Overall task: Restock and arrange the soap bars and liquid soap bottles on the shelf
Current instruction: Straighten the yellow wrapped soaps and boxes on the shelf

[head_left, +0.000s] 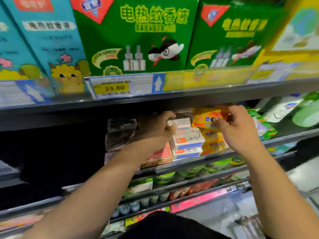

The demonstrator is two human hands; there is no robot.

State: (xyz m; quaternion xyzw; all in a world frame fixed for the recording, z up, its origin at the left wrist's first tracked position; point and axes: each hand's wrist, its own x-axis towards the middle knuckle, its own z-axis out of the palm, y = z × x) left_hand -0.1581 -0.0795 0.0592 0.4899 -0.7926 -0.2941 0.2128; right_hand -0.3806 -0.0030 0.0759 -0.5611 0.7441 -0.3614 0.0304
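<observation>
A dark grey metal shelf [172,99] runs across a shop aisle, its front lip glossy. On it stand flat cardboard cartons: 2 teal boxes [43,40] at the left, 2 green boxes [138,37] in the middle, a yellow box [302,31] at the far right. A paper price tag [117,87] reading 23.80 sits under clear plastic on the lip.

On the tier below, a dark, crinkly wrapped pack [120,133] stands at the left. Just beside it the left hand [158,126] curls its thumb and fingers round the left end of the top white soap box [179,122], which lies on a stack of white soap boxes [188,140], rectangular, with blue bands. An orange carton [160,156] lies at the stack's lower left. The right hand [238,128] pinches a shiny yellow soap packet [205,119] just under the upper shelf, above more yellow packets [212,144]. Further right lie green cartons [264,125], a white bottle [283,109] and a pale green round container [307,116], blurred.

Lower tiers hold green pouches [215,166] and a pink strip [198,199]; a pale floor [302,178] shows at the right.
</observation>
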